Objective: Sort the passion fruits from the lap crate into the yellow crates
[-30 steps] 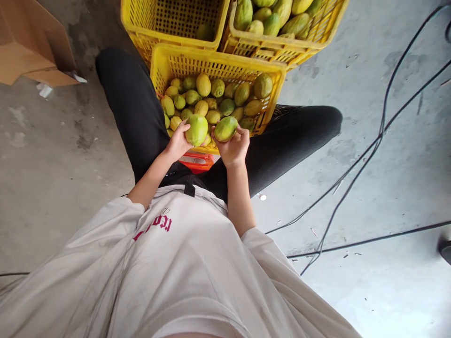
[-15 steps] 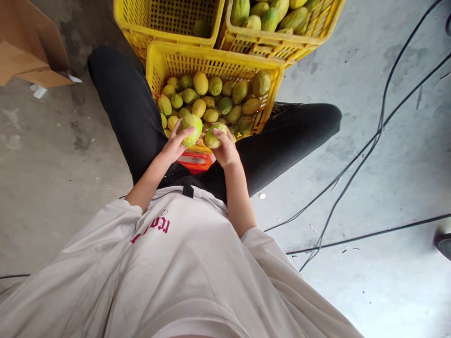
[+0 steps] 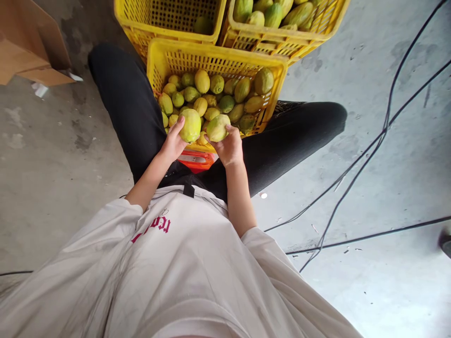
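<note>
My left hand (image 3: 174, 142) is closed around a yellow-green papaya (image 3: 190, 126), its thumb along the near side. In my right hand (image 3: 230, 144) is a second, slightly smaller papaya (image 3: 217, 127) with a paler patch on its skin, gripped from the right and below. Both fruits are held side by side with a small gap, above the near edge of a yellow plastic crate (image 3: 282, 80). Inside that crate lie several more green and yellow papayas (image 3: 242, 90). The undersides of the held fruits and some of my fingers are hidden.
Behind stand two more yellow crates: the left one (image 3: 165, 31) with a dark green fruit, the right one (image 3: 262, 33) with several papayas. Something red (image 3: 197, 162) sits below the front crate. A cardboard box (image 3: 31, 42) is at left; black cables (image 3: 366, 157) cross the floor at right.
Both papayas have turned in my hands, showing more of their upper faces. My right-hand grip has shifted to the fruit's right side, and the two fruits are slightly farther apart.
</note>
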A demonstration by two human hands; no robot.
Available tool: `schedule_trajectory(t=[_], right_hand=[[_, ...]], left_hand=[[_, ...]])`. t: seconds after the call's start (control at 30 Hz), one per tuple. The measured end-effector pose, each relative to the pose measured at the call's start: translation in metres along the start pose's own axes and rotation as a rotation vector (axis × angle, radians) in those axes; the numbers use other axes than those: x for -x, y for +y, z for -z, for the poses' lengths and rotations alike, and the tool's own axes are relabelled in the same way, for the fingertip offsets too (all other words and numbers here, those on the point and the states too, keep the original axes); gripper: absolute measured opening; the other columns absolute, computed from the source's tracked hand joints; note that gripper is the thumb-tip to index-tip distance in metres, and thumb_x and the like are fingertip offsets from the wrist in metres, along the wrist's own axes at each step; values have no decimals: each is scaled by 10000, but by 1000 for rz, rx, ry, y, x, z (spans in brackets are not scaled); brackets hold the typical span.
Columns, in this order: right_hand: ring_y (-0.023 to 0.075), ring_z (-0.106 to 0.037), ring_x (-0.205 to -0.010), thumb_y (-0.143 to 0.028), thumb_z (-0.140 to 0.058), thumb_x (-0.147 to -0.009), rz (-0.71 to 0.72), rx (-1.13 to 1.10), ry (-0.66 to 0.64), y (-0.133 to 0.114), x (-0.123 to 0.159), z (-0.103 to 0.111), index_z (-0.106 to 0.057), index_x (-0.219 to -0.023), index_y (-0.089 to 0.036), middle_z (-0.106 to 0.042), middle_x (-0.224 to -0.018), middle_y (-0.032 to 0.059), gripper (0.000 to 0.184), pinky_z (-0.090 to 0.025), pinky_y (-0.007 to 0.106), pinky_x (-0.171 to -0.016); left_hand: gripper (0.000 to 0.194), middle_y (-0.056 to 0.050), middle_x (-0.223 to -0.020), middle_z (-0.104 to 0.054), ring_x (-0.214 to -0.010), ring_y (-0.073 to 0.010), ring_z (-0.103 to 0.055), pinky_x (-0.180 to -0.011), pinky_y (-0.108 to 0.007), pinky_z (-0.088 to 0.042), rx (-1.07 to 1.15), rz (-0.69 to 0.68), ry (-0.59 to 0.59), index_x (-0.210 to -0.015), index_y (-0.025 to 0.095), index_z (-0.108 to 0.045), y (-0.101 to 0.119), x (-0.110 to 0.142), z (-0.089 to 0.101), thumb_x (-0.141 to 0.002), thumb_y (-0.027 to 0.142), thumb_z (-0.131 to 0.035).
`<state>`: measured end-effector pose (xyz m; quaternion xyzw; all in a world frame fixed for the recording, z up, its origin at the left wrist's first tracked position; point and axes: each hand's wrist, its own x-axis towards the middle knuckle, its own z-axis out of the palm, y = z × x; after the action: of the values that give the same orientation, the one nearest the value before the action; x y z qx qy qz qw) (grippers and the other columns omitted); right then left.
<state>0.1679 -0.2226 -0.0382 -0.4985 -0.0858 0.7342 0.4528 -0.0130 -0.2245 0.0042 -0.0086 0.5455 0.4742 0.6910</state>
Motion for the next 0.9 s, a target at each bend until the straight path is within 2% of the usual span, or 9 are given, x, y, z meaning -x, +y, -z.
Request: schedule_trajectory(t=[0.13,0.2,0.3,0.4,0.47,0.53,0.6,0.73,0.9], right_hand=[[337,-751,-1446,-593,-960,-911,-2,47,36,5,1,3,-710,-1163,-349,-841,-1161,-14,431,-717,553,-1207],[316,-788,-1386,-576,-960,-916,-7,50,63,7,-1,4,-701,-1127,-340,-827,-1131,-19,410,-727,540,-1187],[314,-815,-1345,-555,-961,-912,-19,59,87,10,-5,3,-702,-1089,-329,-842,-1115,-8,387,-739,532,-1166],[316,-834,-1313,-568,-928,-928,2,40,130,8,-7,1,-707,-1089,-331,-850,-1096,0,362,-768,514,-1113],[322,-844,-1286,-621,-885,-949,7,-11,159,5,-7,1,-703,-1081,-326,-836,-1071,10,372,-777,524,-1090],[352,-845,-1290,-693,-843,-944,10,-79,153,0,-6,2,-701,-1072,-312,-820,-1054,37,426,-772,566,-1092],[393,-830,-1343,-735,-797,-933,34,-124,123,-4,-6,3,-706,-1091,-304,-824,-1079,71,469,-758,616,-1102],[413,-785,-1453,-670,-788,-924,77,-83,78,-5,-6,6,-712,-1172,-322,-855,-1187,89,433,-743,659,-1099],[354,-793,-1428,-571,-893,-925,56,-4,120,3,-7,7,-704,-1089,-328,-835,-1176,29,349,-785,572,-1072]], left_hand=[[279,-49,-1276,-932,-1645,-342,-700,-1314,-476,-619,-24,17,-20,-1413,289,-782,-2,4,-1,-1164,358,-677],[364,-18,-1283,-946,-1683,-344,-670,-1362,-481,-572,-46,43,-25,-1507,355,-758,-1,5,-3,-1168,310,-633],[361,17,-1236,-950,-1661,-338,-696,-1357,-484,-575,-113,72,1,-1493,404,-755,1,7,-8,-1183,309,-597],[202,-6,-1187,-944,-1544,-343,-782,-1269,-459,-642,-155,108,28,-1321,354,-780,2,7,-10,-1167,415,-663],[224,-33,-1163,-928,-1447,-337,-836,-1195,-451,-689,-124,119,33,-1198,302,-755,2,5,-9,-1172,487,-631],[313,-46,-1167,-910,-1390,-351,-866,-1132,-467,-724,-64,120,25,-1193,278,-735,2,3,-6,-1172,552,-584],[369,-48,-1201,-900,-1392,-377,-869,-1109,-485,-738,-17,118,9,-1295,279,-741,1,0,-3,-1159,585,-585],[372,-53,-1289,-899,-1491,-388,-821,-1163,-490,-720,10,97,18,-1425,294,-742,-1,-2,-1,-1164,529,-620],[232,-55,-1410,-875,-1613,-314,-734,-1248,-433,-673,44,15,56,-1353,267,-762,1,1,-7,-1207,380,-621]])
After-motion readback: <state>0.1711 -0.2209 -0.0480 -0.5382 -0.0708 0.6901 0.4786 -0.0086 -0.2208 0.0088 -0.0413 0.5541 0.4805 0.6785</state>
